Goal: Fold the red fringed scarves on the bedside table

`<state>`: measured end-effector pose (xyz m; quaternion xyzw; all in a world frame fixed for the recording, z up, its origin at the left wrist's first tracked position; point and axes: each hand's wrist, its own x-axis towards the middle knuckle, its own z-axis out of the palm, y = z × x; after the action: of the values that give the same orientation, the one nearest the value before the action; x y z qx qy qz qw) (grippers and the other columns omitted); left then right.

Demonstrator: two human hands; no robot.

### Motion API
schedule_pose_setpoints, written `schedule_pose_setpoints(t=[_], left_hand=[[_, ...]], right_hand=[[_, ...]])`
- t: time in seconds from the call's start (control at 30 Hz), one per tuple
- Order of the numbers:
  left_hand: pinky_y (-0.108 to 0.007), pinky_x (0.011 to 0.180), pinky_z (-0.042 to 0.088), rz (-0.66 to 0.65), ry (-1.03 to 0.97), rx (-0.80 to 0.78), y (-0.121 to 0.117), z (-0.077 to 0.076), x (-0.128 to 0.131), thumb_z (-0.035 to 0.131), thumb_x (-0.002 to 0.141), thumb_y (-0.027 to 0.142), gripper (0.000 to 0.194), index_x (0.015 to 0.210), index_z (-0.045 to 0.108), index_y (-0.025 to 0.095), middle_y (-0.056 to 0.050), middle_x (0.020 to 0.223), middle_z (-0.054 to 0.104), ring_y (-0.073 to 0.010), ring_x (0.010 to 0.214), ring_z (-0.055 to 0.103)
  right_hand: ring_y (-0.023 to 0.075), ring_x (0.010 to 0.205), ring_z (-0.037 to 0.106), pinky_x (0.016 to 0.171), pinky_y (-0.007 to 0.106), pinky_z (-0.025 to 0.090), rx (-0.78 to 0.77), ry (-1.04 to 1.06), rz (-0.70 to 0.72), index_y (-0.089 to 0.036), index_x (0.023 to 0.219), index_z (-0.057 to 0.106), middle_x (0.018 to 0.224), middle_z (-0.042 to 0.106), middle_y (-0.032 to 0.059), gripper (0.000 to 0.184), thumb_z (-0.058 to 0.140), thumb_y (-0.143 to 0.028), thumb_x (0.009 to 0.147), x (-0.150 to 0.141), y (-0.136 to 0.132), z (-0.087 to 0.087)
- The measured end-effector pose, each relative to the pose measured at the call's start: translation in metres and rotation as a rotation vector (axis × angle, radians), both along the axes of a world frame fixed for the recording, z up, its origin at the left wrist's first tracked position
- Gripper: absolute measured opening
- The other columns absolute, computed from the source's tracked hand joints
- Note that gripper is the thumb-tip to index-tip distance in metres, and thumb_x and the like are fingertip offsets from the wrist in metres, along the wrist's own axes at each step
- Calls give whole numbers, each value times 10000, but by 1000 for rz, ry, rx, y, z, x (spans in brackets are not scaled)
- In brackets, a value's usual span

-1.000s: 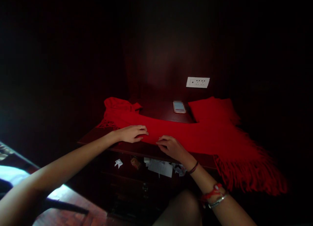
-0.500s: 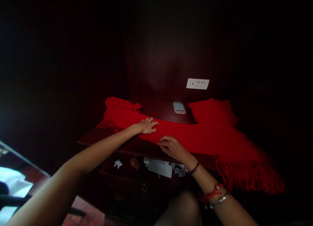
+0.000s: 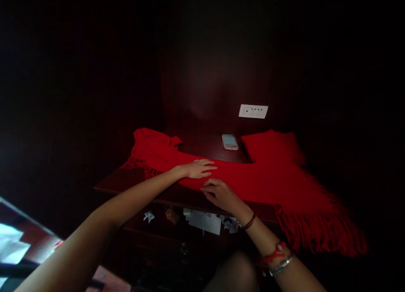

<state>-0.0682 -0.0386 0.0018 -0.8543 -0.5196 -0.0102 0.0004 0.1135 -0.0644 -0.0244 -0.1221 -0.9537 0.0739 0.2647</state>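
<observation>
A red fringed scarf (image 3: 268, 180) lies spread across a dark wooden desk (image 3: 110, 183), its fringe hanging over the front edge at the right. At the far left the cloth is bunched up, and at the back right a part is folded over. My left hand (image 3: 198, 169) rests flat on the middle of the scarf, fingers stretched to the right. Close in front of it is my right hand (image 3: 220, 195), at the scarf's near edge, with fingers loosely bent and apart and nothing visible in them.
Behind the scarf lies a phone-like flat object (image 3: 229, 142), its surface blurred. A white socket plate (image 3: 253, 111) is on the back wall. Below the desktop, an open drawer or shelf holds papers (image 3: 204, 222), a white scrap (image 3: 149, 216) and a brownish item (image 3: 171, 216).
My left hand has slid slightly right and nearer along the scarf, its fingers straighter. My right hand stays almost in place. The view has shifted slightly.
</observation>
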Motion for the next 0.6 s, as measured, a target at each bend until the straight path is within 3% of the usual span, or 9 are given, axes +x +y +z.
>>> schedule_pose_setpoints(t=[0.07, 0.17, 0.23, 0.3, 0.33, 0.4, 0.5, 0.53, 0.6], left_hand=[[-375, 973, 144, -32, -25, -72, 9, -8, -6, 230, 848, 427, 442, 1276, 205, 323, 17, 1363, 179, -195, 1232, 138], [-438, 965, 113, 131, -22, -122, 32, -11, -19, 186, 838, 479, 480, 1289, 160, 317, 7, 1373, 130, -225, 1242, 92], [-480, 952, 100, 276, 8, -120, 46, -8, -23, 179, 836, 482, 494, 1289, 195, 284, -29, 1368, 145, -256, 1237, 98], [-483, 956, 61, 338, 27, -53, 51, -5, -20, 195, 841, 456, 495, 1280, 249, 233, -64, 1366, 148, -261, 1238, 84], [-465, 966, 46, 309, 17, -2, 50, -4, -16, 200, 845, 440, 492, 1276, 263, 212, -71, 1367, 138, -248, 1242, 69], [-403, 986, 50, 128, -32, 56, 42, -6, -5, 196, 851, 429, 489, 1282, 246, 205, -50, 1376, 102, -203, 1249, 36], [-350, 993, 93, -150, -75, -22, 30, -11, 6, 178, 852, 449, 482, 1296, 178, 261, 9, 1376, 107, -158, 1250, 42], [-355, 992, 97, -170, -70, -60, 29, -12, 5, 179, 850, 454, 479, 1295, 169, 278, 19, 1375, 114, -158, 1250, 50], [-392, 987, 94, -86, -51, -101, 32, -12, -5, 178, 850, 455, 471, 1292, 166, 294, 18, 1373, 123, -174, 1249, 65]], right_hand=[[110, 810, 506, 756, 224, 389, 4, -9, 2, -193, 907, 623, 835, 570, 27, 220, 439, -191, 788, 0, 0, 0], [109, 816, 506, 757, 222, 389, -1, -15, 0, -196, 912, 622, 846, 570, 27, 219, 444, -189, 784, 0, 0, 1], [108, 815, 507, 758, 221, 389, -4, -14, -1, -197, 909, 622, 854, 570, 26, 219, 443, -189, 784, 0, -1, 2], [108, 815, 508, 761, 221, 388, 0, -11, -1, -194, 908, 621, 857, 571, 26, 218, 441, -187, 785, 0, -1, 2], [108, 815, 508, 761, 221, 389, 4, -9, 1, -191, 910, 620, 855, 571, 26, 218, 442, -186, 784, 0, -1, 2], [108, 815, 508, 760, 217, 389, 10, -5, 3, -187, 911, 619, 848, 572, 25, 216, 446, -182, 780, 0, 0, 2], [106, 815, 507, 760, 213, 389, 9, 3, -1, -188, 906, 620, 841, 572, 23, 214, 449, -178, 778, 0, 0, 1], [106, 815, 506, 764, 214, 388, 8, 1, -1, -189, 908, 620, 842, 572, 22, 215, 449, -177, 777, 0, 0, 1], [108, 824, 505, 771, 217, 387, 5, -8, 2, -195, 922, 616, 852, 569, 22, 221, 451, -178, 776, 1, 0, 1]])
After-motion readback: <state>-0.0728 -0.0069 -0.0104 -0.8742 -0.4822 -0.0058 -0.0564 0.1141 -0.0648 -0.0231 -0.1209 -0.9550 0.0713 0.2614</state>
